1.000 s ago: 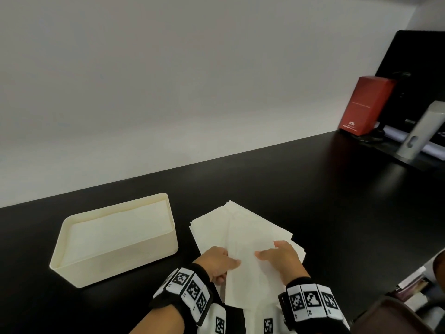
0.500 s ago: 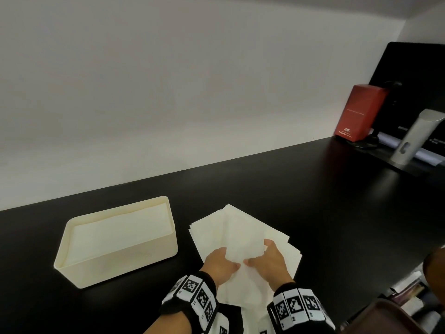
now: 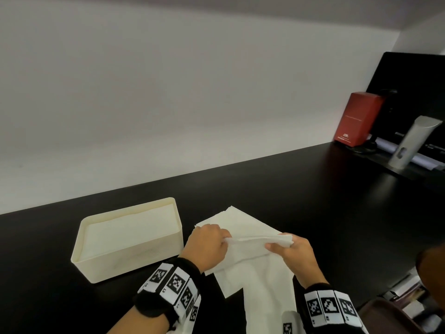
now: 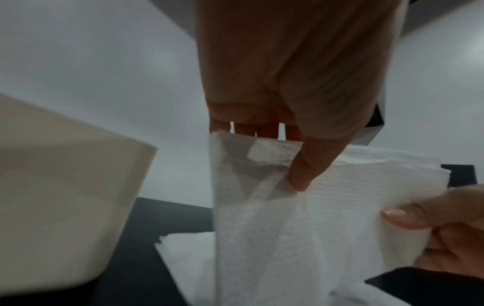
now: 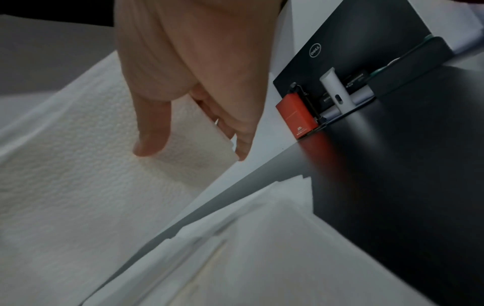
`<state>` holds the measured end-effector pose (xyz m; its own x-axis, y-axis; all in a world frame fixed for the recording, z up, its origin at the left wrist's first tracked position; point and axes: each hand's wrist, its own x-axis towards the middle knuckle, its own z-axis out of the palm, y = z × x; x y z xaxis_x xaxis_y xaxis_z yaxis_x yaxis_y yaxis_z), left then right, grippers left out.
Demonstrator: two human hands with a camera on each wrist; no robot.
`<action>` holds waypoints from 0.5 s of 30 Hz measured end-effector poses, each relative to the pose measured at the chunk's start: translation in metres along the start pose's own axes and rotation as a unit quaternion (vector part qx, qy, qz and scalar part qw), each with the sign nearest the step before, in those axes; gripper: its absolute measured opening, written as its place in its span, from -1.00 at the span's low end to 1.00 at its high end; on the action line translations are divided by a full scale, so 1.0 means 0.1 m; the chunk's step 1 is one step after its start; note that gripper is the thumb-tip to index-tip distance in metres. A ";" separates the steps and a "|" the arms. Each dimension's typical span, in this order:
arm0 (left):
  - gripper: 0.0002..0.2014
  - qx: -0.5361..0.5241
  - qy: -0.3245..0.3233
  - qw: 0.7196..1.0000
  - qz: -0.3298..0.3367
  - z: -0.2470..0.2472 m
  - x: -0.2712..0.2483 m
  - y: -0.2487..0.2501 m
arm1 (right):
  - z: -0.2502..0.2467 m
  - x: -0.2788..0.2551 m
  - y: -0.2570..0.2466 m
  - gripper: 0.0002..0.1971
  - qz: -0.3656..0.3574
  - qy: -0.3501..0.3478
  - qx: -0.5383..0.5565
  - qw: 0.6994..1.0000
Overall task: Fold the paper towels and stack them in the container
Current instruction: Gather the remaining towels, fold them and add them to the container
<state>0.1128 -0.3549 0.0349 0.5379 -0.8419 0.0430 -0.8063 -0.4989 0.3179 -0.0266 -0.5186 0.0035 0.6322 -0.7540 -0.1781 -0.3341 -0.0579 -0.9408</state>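
A white paper towel (image 3: 252, 251) is lifted off the black table, its top edge stretched between both hands. My left hand (image 3: 207, 247) pinches its left end between thumb and fingers (image 4: 301, 171). My right hand (image 3: 291, 249) pinches the right end (image 5: 183, 132). The towel (image 4: 288, 227) hangs down toward me. Under it lies a loose stack of flat paper towels (image 3: 243, 220), also in the right wrist view (image 5: 275, 248). The cream container (image 3: 96, 263) stands left of the stack, filled nearly to the rim with folded towels (image 3: 130, 227).
The black table (image 3: 313, 201) runs to a white wall. At the far right stand a red box (image 3: 356, 121), a grey cylinder (image 3: 411, 141) and a dark monitor (image 3: 414, 92). The container's side (image 4: 65, 207) is close to my left hand.
Both hands rose from the stack and moved apart, lifting the top towel by its far edge. Before, they lay close together on the sheet.
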 end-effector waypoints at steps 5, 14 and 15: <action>-0.84 -0.207 -0.031 0.970 -0.126 0.22 -0.08 -0.15 | -0.03 -0.07 0.21 -0.83 0.050 -0.027 -0.019 0.998; -0.63 -0.444 -0.024 0.859 -0.255 0.46 -0.08 -0.28 | 0.00 -0.06 0.23 -0.75 0.030 -0.033 -0.042 0.998; -0.70 -0.433 -0.020 0.865 -0.254 0.48 -0.07 -0.29 | 0.01 -0.05 0.23 -0.79 0.025 -0.033 -0.045 0.998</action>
<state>0.1206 -0.3446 -0.0198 0.7453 -0.5745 -0.3383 0.0273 -0.4807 0.8765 -0.0374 -0.5155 -0.0177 0.6568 -0.7130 -0.2457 -0.4266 -0.0827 -0.9006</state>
